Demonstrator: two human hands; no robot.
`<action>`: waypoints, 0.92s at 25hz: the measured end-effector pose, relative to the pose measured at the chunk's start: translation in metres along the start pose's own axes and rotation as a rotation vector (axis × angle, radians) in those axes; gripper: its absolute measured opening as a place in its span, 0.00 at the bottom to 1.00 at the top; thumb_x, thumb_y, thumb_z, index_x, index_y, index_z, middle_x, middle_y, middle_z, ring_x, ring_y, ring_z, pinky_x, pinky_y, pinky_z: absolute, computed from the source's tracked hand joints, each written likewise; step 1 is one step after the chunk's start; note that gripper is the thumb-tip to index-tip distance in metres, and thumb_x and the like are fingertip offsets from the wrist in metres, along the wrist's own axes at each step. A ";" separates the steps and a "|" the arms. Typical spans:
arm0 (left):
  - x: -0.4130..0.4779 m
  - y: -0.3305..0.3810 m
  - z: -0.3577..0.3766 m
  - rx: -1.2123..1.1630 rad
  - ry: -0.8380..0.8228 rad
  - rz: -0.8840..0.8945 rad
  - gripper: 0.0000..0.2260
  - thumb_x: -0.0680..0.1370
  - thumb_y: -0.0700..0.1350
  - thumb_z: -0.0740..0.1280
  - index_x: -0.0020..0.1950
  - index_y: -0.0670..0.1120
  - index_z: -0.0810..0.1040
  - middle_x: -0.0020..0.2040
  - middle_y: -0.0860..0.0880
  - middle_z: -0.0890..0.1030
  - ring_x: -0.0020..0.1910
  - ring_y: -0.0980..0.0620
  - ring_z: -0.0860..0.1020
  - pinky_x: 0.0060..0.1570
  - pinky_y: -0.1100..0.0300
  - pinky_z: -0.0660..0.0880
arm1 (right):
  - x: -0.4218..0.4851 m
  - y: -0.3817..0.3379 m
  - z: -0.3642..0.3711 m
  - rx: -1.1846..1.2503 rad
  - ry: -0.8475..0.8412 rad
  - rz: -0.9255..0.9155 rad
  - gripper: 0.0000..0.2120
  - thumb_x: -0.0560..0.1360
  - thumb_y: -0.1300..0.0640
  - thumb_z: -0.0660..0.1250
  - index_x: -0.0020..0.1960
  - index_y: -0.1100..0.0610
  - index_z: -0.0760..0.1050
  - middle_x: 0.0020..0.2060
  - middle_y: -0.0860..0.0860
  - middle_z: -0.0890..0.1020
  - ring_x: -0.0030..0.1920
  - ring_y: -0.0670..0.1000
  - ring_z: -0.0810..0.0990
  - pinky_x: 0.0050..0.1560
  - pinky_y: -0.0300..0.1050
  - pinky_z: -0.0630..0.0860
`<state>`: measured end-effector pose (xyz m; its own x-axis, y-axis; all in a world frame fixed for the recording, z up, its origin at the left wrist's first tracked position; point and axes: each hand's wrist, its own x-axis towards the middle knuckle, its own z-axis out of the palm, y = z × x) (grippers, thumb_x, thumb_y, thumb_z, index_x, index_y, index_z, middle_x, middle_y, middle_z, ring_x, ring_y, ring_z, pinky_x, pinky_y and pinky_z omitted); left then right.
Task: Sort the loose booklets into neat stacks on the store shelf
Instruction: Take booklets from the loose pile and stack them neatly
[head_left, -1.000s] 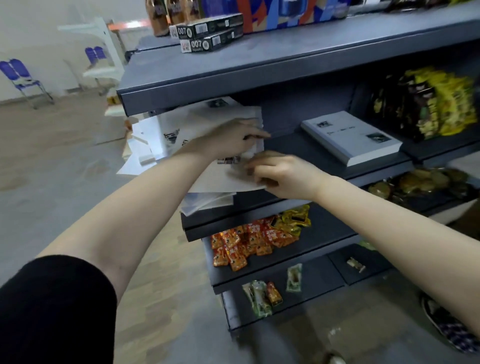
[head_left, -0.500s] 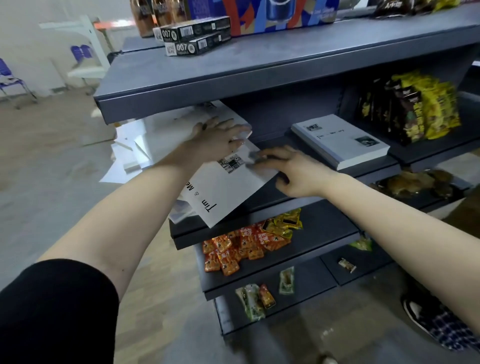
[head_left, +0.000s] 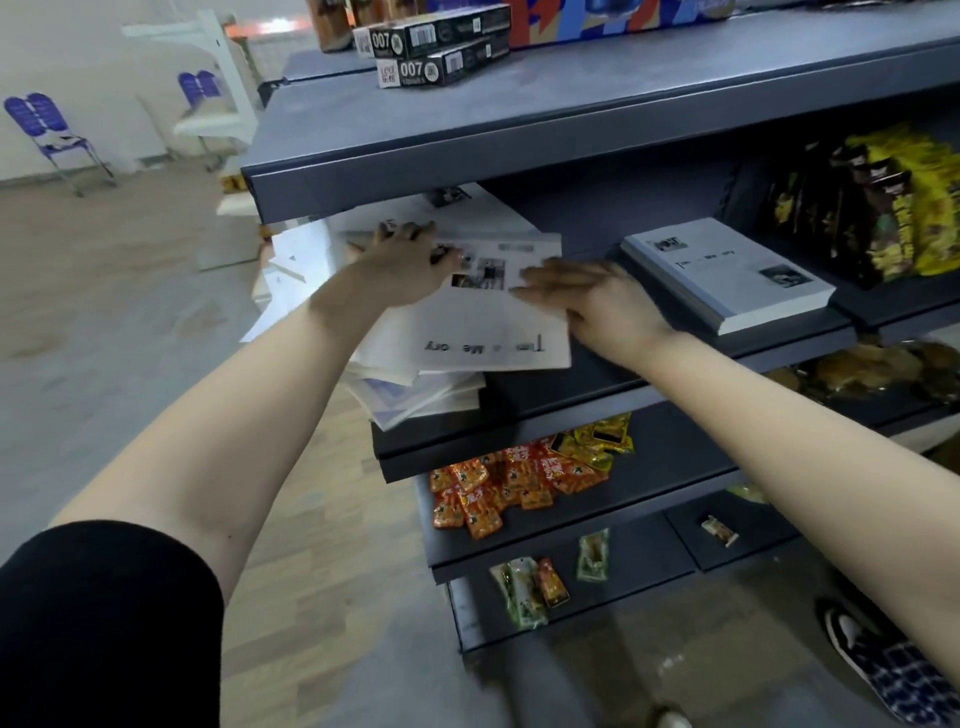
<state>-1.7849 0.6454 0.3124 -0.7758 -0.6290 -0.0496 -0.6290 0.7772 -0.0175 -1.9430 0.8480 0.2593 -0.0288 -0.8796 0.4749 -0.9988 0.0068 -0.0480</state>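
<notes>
A messy heap of white booklets (head_left: 415, 387) lies at the left end of the dark grey shelf (head_left: 613, 382), some hanging over its edge. On top lies a white booklet (head_left: 467, 322), upside down to me, with its printed title facing up. My left hand (head_left: 402, 262) rests on its far left part, fingers bent over the paper. My right hand (head_left: 587, 301) lies flat against its right edge, fingers stretched out to the left. A neat stack of the same booklets (head_left: 727, 275) stands further right on the shelf.
The upper shelf (head_left: 519, 130) overhangs the booklets and carries black 007 boxes (head_left: 436, 52). Yellow and dark snack bags (head_left: 893, 202) fill the right bay. Orange snack packets (head_left: 498, 488) lie on the lower shelf. A shoe (head_left: 883, 665) stands on the floor at bottom right.
The top booklet has turned from slanted to squarer with the shelf edge and slid back. My left hand has moved further back on it, my right hand stays at its right edge.
</notes>
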 end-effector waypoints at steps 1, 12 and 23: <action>-0.006 -0.007 -0.001 -0.012 0.004 -0.040 0.38 0.74 0.72 0.41 0.78 0.51 0.48 0.78 0.50 0.48 0.77 0.45 0.47 0.73 0.40 0.44 | 0.004 0.008 0.000 0.042 -0.020 0.117 0.23 0.77 0.62 0.60 0.68 0.43 0.69 0.69 0.47 0.71 0.68 0.55 0.69 0.67 0.60 0.66; -0.007 -0.024 0.003 -0.055 0.073 -0.085 0.34 0.74 0.71 0.48 0.76 0.55 0.56 0.77 0.52 0.56 0.74 0.44 0.59 0.68 0.36 0.57 | 0.017 -0.087 0.002 -0.141 0.022 -0.238 0.27 0.73 0.44 0.62 0.71 0.45 0.63 0.67 0.51 0.73 0.65 0.59 0.72 0.63 0.60 0.68; -0.025 -0.017 0.007 -0.041 0.134 -0.111 0.34 0.78 0.66 0.45 0.78 0.47 0.49 0.78 0.48 0.51 0.76 0.46 0.54 0.70 0.38 0.54 | 0.007 -0.038 0.001 -0.097 -0.005 0.060 0.28 0.73 0.71 0.60 0.68 0.48 0.69 0.67 0.47 0.73 0.68 0.53 0.70 0.71 0.51 0.60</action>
<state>-1.7544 0.6477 0.3074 -0.6995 -0.7097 0.0836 -0.7105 0.7033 0.0253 -1.9048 0.8416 0.2638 -0.0887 -0.8786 0.4693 -0.9944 0.1055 0.0096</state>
